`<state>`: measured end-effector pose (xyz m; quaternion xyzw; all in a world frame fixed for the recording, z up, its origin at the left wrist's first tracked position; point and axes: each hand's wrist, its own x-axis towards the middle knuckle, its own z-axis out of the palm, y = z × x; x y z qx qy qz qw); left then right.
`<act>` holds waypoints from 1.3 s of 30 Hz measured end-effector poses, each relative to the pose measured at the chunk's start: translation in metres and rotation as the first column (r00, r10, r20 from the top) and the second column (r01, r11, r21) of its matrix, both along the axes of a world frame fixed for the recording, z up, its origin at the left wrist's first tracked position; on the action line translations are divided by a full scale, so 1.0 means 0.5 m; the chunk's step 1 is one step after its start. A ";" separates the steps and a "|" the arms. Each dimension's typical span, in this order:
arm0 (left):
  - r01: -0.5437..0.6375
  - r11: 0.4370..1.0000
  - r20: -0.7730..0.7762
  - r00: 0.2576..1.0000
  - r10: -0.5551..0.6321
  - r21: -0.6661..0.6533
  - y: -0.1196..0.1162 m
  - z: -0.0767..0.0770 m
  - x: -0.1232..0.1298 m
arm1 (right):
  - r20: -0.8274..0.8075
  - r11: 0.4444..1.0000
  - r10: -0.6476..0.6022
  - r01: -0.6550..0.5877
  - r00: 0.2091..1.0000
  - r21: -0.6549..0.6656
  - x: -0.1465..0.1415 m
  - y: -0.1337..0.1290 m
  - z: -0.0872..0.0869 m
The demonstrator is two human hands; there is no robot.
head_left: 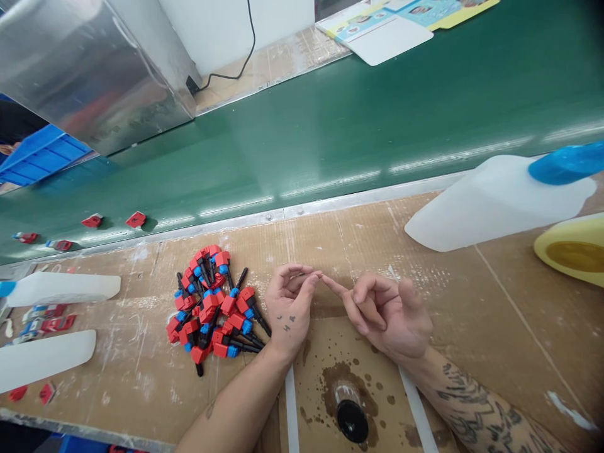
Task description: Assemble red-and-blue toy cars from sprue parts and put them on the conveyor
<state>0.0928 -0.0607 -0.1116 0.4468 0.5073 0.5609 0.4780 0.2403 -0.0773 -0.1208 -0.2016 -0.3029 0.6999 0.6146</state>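
Over the cardboard-covered bench (340,239), my left hand (290,308) has its thumb and fingertips pressed together near a fingertip of my right hand. Anything pinched there is too small to make out. My right hand (391,311) is turned palm up, one finger stretched towards the left hand and the others loosely curled apart, holding nothing visible. Left of my left hand lies a pile of red and blue plastic parts (210,308) with black stems. Below my hands, a small clear container with a black end (352,418) sits among wet spots on the cardboard.
A green conveyor belt (283,145) crosses behind the bench, with small red parts (136,219) at its left. White bottles (481,201) lie right and left. A yellow bottle (576,248) is far right, a blue crate (42,154) far left. Printed cards (387,38) overlap the belt.
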 end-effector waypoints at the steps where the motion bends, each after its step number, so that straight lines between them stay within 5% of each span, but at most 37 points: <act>1: -0.002 1.000 -0.015 1.000 0.002 0.000 0.000 0.001 0.000 | -0.004 1.000 0.001 -0.001 1.000 -0.002 0.000 0.000 0.001; 31: -0.038 0.999 -0.059 0.998 0.036 -0.027 0.002 -0.011 -0.009 | -0.225 0.966 0.090 -0.139 0.970 -0.216 0.013 0.017 0.004; 39: 0.064 0.998 -0.010 0.998 -0.064 0.015 0.006 -0.013 -0.008 | -0.254 0.962 0.069 -0.132 0.965 -0.239 0.013 0.017 0.006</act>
